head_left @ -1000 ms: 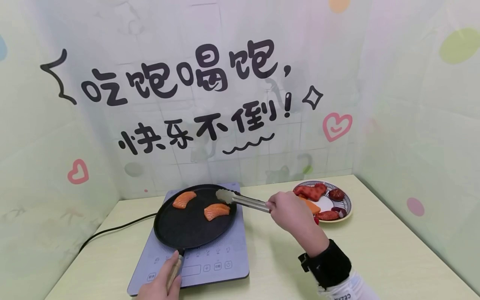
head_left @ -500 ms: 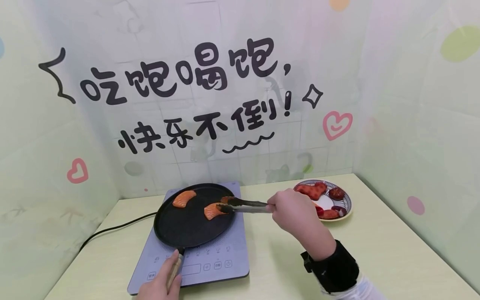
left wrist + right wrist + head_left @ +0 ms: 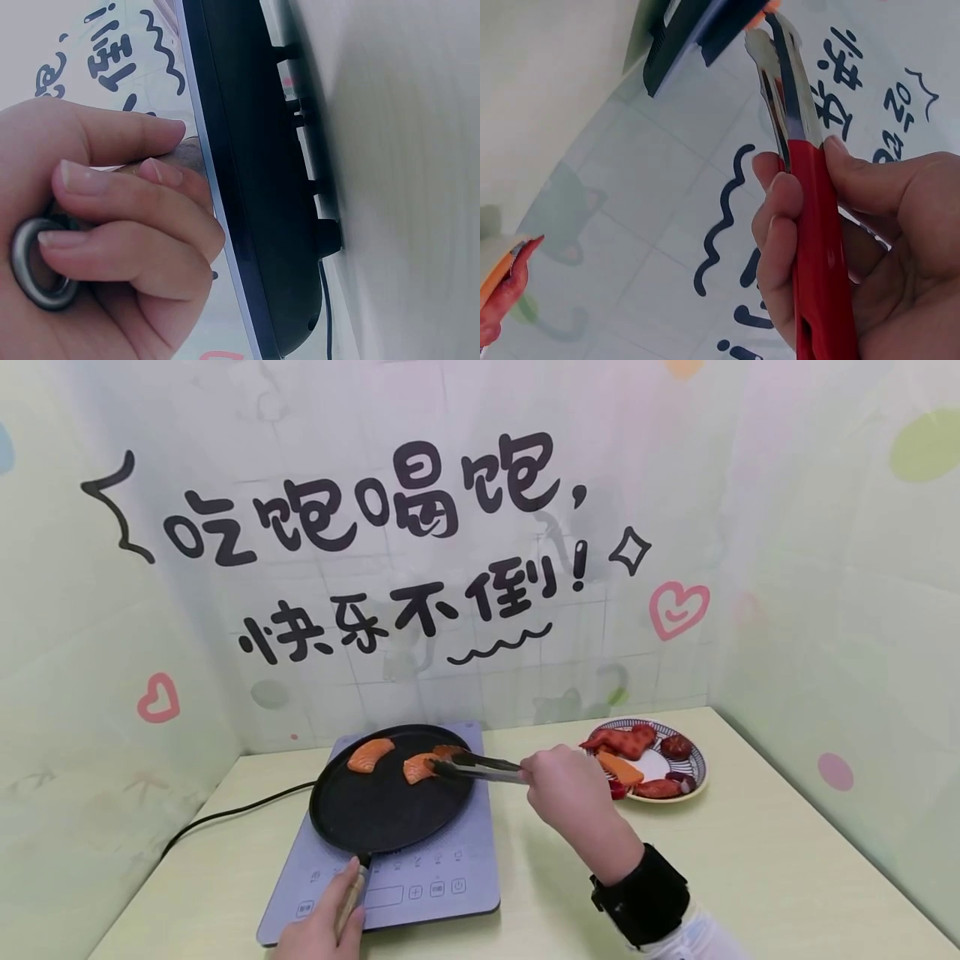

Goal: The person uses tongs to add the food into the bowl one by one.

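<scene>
My left hand (image 3: 322,918) grips the wooden handle (image 3: 350,902) of a flat black frying pan (image 3: 382,827). A metal ring (image 3: 46,301) at the handle's end shows in the left wrist view. With my right hand (image 3: 573,806) I hold metal tongs (image 3: 491,772) by their red handle (image 3: 819,240). The tong tips lie over the right end of one orange salmon slice (image 3: 416,768) in the pan, one arm on each side; whether they clamp it cannot be told. Another salmon slice (image 3: 371,755) lies farther left in the pan.
Beneath the pan is a flat induction cooker (image 3: 457,902), its black cord (image 3: 232,814) running left. A patterned plate (image 3: 703,768) of red and orange food pieces stands at the right, partly behind my right hand. Printed walls (image 3: 480,693) enclose the table (image 3: 750,860) on three sides.
The tongs have turned so both arms show and have come over the right-hand salmon slice. That slice has shifted slightly left and back. My left hand keeps its grip on the pan.
</scene>
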The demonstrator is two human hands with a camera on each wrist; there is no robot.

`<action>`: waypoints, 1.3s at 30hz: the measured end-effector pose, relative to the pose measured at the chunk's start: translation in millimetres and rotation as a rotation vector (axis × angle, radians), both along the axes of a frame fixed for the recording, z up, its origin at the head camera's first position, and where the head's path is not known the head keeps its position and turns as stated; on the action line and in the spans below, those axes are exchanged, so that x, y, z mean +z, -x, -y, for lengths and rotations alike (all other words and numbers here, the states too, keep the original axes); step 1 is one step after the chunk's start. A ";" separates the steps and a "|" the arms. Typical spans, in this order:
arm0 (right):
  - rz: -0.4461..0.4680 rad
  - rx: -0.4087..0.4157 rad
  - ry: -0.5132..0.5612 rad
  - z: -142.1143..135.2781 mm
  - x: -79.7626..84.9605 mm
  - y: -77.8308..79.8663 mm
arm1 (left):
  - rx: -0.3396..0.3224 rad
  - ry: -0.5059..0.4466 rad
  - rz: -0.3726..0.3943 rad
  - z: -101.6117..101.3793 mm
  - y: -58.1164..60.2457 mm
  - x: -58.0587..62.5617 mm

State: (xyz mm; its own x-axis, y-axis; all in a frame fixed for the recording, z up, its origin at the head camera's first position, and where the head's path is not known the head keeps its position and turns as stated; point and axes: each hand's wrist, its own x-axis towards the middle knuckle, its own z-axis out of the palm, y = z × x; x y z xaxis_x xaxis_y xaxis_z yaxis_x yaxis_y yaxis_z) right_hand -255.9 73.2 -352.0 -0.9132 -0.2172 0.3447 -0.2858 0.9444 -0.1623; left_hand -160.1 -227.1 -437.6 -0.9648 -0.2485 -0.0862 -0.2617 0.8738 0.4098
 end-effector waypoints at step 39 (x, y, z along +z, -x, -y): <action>-0.023 -0.148 0.085 43.6 -23.1 18.5 | -0.016 0.015 -0.044 1.4 -1.7 -2.3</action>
